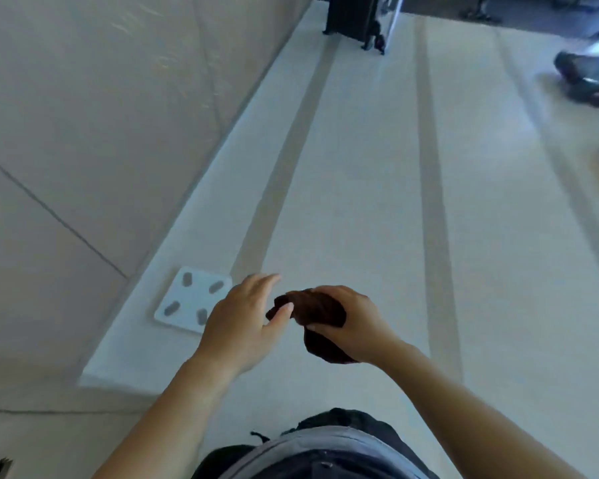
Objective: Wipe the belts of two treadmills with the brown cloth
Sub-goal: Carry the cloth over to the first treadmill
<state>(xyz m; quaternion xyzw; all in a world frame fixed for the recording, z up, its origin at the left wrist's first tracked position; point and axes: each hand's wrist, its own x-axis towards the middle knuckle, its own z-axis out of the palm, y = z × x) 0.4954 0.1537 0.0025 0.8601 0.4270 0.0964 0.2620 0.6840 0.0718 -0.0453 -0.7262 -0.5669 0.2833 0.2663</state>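
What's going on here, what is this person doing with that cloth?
A person stands on a pale floor, holding a bunched brown cloth in the right hand. The left hand is open, its thumb reaching toward the cloth. A white bathroom scale lies by the wall. Dark gym equipment sits ahead on the right; no wiping yet.

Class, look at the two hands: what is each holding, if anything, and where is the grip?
The right hand grips the bunched brown cloth around its middle. The left hand holds nothing; its thumb just touches the cloth's left end.
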